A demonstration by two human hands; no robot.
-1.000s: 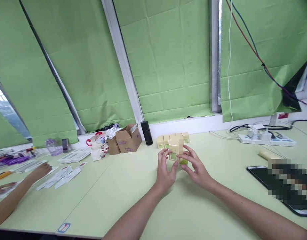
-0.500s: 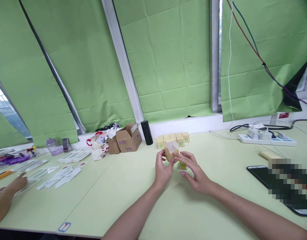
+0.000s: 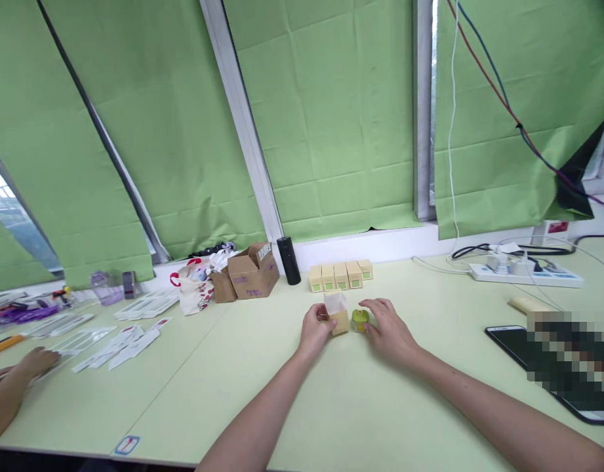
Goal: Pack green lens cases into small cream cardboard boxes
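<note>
In the head view, my left hand (image 3: pixel 316 333) grips a small yellow-tan carton (image 3: pixel 339 324) by its left side. The carton stands on the table with its top open and a pale flap raised. Just right of it sits a small clear jar with green and yellow in it (image 3: pixel 360 320). My right hand (image 3: pixel 391 333) is at the jar's right side, fingers spread and curved, the thumb low beside the jar. Whether the thumb touches the jar I cannot tell. Behind the carton stands a row of several similar closed cartons (image 3: pixel 341 276).
A black cylinder (image 3: pixel 288 261) and a cardboard box (image 3: pixel 253 272) stand near the window wall. To the right lie a power strip (image 3: pixel 526 275) and a phone (image 3: pixel 511 347). At far left another person's hand (image 3: pixel 39 362) touches clear plastic trays near white paper pieces (image 3: pixel 134 346).
My left hand has lowered the open carton onto the table. My right hand has left the carton and moved slightly right, beside the jar, which now shows fully.
</note>
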